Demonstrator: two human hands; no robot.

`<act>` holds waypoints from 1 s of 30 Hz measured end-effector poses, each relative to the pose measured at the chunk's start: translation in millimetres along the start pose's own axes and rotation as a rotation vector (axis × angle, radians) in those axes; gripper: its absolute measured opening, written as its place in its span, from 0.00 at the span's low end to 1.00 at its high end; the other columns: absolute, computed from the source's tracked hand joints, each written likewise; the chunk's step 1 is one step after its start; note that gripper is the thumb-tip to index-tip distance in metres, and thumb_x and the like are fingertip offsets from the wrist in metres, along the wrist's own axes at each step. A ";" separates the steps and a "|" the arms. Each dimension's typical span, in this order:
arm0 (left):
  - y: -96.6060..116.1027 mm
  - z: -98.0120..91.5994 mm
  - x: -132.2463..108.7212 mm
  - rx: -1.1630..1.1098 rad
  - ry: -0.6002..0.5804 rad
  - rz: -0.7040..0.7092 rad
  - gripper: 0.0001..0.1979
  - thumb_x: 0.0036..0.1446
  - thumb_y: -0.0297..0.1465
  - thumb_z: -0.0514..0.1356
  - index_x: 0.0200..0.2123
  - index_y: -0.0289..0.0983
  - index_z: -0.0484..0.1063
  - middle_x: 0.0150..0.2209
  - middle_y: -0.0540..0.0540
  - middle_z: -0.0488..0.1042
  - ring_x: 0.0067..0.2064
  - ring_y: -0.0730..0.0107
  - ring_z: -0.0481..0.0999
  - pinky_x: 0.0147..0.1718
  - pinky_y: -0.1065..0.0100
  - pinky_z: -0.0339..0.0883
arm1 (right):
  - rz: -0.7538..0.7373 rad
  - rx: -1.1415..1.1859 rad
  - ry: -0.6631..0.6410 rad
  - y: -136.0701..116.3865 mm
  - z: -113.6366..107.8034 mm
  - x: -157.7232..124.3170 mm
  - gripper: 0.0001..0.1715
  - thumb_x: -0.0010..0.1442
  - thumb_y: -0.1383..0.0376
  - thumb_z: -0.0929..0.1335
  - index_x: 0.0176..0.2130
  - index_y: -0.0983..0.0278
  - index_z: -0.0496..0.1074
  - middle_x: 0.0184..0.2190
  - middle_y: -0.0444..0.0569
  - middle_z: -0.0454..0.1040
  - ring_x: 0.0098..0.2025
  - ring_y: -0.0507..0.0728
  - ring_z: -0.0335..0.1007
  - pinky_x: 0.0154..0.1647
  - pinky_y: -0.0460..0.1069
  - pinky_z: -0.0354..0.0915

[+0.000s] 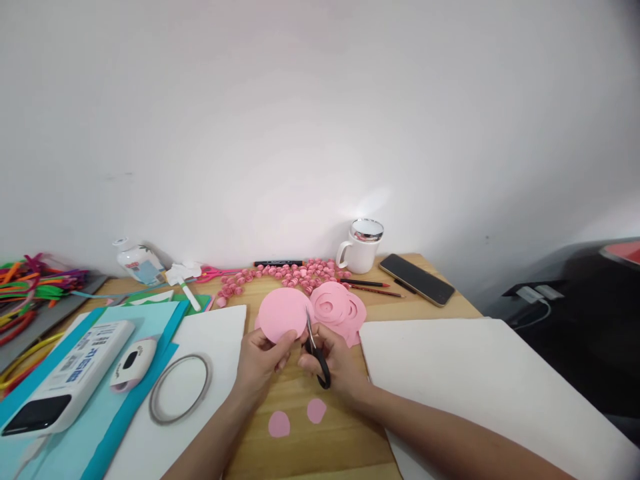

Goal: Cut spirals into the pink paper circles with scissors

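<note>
Between the thumb and fingers of my left hand (263, 360) is a round pink paper disc (283, 312), held up above the wooden table. My right hand (336, 363) grips black-handled scissors (320, 363), whose blades point up along the disc's right edge. Whether the blades are cutting into the paper I cannot tell. Just behind the scissors lies a pile of pink paper spirals (343, 307). Two small pink paper pieces, a left one (279, 424) and a right one (316, 411), lie on the table in front of my hands.
Rolled pink paper coils (290, 275) spread along the back near a white mug (363, 248). A phone (417, 279) and pencils (373, 283) lie right. White sheets (480, 373) flank my hands. Leftward are a tape roll (180, 389), a power bank (75, 373) and a bottle (139, 261).
</note>
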State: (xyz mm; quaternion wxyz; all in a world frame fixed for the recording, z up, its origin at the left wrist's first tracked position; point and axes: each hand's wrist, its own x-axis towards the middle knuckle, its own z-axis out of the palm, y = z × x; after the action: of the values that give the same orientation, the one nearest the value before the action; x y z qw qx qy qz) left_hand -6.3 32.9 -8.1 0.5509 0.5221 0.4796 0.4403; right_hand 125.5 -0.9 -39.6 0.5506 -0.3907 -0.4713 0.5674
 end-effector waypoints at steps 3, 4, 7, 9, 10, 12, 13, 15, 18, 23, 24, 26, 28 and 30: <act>0.3 0.3 0.0 -0.026 0.001 0.014 0.17 0.42 0.37 0.64 0.14 0.35 0.63 0.08 0.57 0.56 0.14 0.82 0.53 0.15 0.74 0.46 | 0.010 0.007 0.005 0.7 0.3 0.3 0.19 0.44 0.58 0.73 0.31 0.63 0.63 0.18 0.36 0.59 0.18 0.47 0.55 0.18 0.42 0.54; 1.0 0.6 -0.1 -0.046 -0.002 0.020 0.16 0.43 0.37 0.63 0.14 0.35 0.63 0.09 0.57 0.57 0.14 0.82 0.53 0.15 0.74 0.46 | 0.017 0.006 0.008 0.4 0.5 0.4 0.19 0.44 0.58 0.73 0.31 0.63 0.63 0.17 0.35 0.59 0.18 0.47 0.55 0.17 0.42 0.55; 3.0 1.4 -0.2 -0.129 -0.031 0.027 0.14 0.45 0.36 0.62 0.17 0.35 0.64 0.11 0.56 0.61 0.13 0.82 0.55 0.14 0.75 0.47 | 0.042 0.003 0.015 -1.3 1.3 0.2 0.19 0.44 0.59 0.73 0.30 0.63 0.63 0.17 0.35 0.60 0.17 0.46 0.55 0.16 0.42 0.55; 3.8 1.8 0.0 -0.170 -0.053 0.012 0.13 0.46 0.36 0.62 0.18 0.35 0.65 0.14 0.54 0.65 0.13 0.81 0.57 0.13 0.75 0.49 | 0.051 0.008 0.008 -2.1 1.9 -0.2 0.19 0.44 0.59 0.73 0.30 0.63 0.63 0.18 0.36 0.61 0.17 0.46 0.55 0.16 0.42 0.55; 3.8 2.0 0.1 -0.182 -0.059 0.001 0.13 0.46 0.36 0.62 0.19 0.34 0.65 0.14 0.54 0.67 0.13 0.81 0.58 0.13 0.75 0.50 | 0.051 0.012 0.002 -2.3 2.2 -0.6 0.19 0.44 0.58 0.73 0.30 0.63 0.63 0.18 0.36 0.62 0.17 0.46 0.56 0.16 0.42 0.55; 3.7 2.4 0.2 -0.185 -0.061 -0.019 0.14 0.46 0.37 0.63 0.18 0.34 0.66 0.14 0.53 0.67 0.13 0.81 0.58 0.13 0.75 0.50 | 0.051 0.016 -0.012 -2.1 2.7 -1.5 0.19 0.44 0.58 0.73 0.30 0.63 0.63 0.19 0.37 0.63 0.17 0.46 0.56 0.17 0.43 0.56; 3.5 2.6 0.2 -0.178 -0.057 -0.025 0.15 0.45 0.37 0.63 0.16 0.34 0.65 0.13 0.53 0.66 0.13 0.82 0.58 0.13 0.75 0.50 | 0.053 0.015 -0.018 -1.7 2.7 -1.9 0.20 0.44 0.58 0.74 0.30 0.63 0.62 0.19 0.37 0.62 0.18 0.47 0.56 0.17 0.43 0.55; 3.4 3.0 -0.2 -0.155 -0.040 -0.033 0.17 0.45 0.37 0.63 0.14 0.34 0.64 0.10 0.54 0.62 0.13 0.82 0.56 0.14 0.75 0.48 | 0.051 0.004 -0.024 -0.9 2.2 -2.3 0.21 0.44 0.57 0.74 0.31 0.63 0.62 0.19 0.36 0.61 0.18 0.47 0.55 0.18 0.43 0.54; 3.4 3.4 -0.8 -0.106 -0.011 -0.034 0.19 0.43 0.36 0.64 0.11 0.34 0.61 0.08 0.55 0.59 0.13 0.83 0.53 0.14 0.75 0.45 | 0.006 -0.011 -0.029 0.1 0.2 -1.1 0.22 0.43 0.56 0.74 0.32 0.63 0.62 0.20 0.37 0.60 0.20 0.47 0.54 0.19 0.43 0.52; 3.1 3.4 -0.6 -0.047 -0.031 -0.031 0.19 0.41 0.35 0.65 0.10 0.34 0.61 0.08 0.55 0.59 0.13 0.82 0.54 0.14 0.74 0.45 | -0.041 0.006 -0.033 -0.9 -2.7 2.0 0.24 0.42 0.57 0.75 0.30 0.63 0.60 0.24 0.40 0.63 0.25 0.49 0.56 0.23 0.44 0.53; 2.7 3.1 -0.2 -0.047 -0.035 -0.029 0.18 0.41 0.35 0.65 0.10 0.34 0.62 0.08 0.55 0.59 0.13 0.82 0.54 0.14 0.74 0.45 | -0.035 0.005 -0.029 -1.4 -2.7 2.1 0.24 0.42 0.57 0.75 0.31 0.63 0.60 0.24 0.41 0.63 0.25 0.50 0.56 0.24 0.44 0.53; 1.2 2.2 0.7 -0.048 -0.047 -0.025 0.17 0.42 0.35 0.65 0.11 0.34 0.63 0.08 0.55 0.59 0.13 0.82 0.54 0.14 0.74 0.46 | -0.031 0.009 -0.017 -2.1 -2.5 1.7 0.25 0.43 0.57 0.74 0.34 0.62 0.60 0.24 0.40 0.63 0.25 0.50 0.57 0.25 0.44 0.54; -1.0 0.8 1.7 -0.044 -0.062 -0.017 0.17 0.43 0.35 0.64 0.12 0.34 0.64 0.08 0.56 0.59 0.13 0.82 0.54 0.14 0.74 0.46 | -0.035 0.014 -0.005 -2.1 -2.3 0.9 0.27 0.43 0.57 0.74 0.38 0.62 0.59 0.23 0.39 0.63 0.25 0.50 0.58 0.25 0.44 0.55; -3.1 -0.6 2.3 -0.035 -0.071 -0.010 0.16 0.44 0.35 0.64 0.13 0.33 0.65 0.08 0.56 0.59 0.13 0.82 0.55 0.15 0.74 0.46 | -0.040 0.019 0.000 -1.1 -2.5 0.3 0.30 0.44 0.58 0.74 0.41 0.61 0.57 0.24 0.39 0.63 0.25 0.50 0.58 0.26 0.44 0.56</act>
State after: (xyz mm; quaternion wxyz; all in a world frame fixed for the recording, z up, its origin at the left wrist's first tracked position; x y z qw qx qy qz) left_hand -6.6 35.1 -11.4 0.5790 0.5252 0.4544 0.4271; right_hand 128.2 -0.3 -39.1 0.5657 -0.3760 -0.4735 0.5607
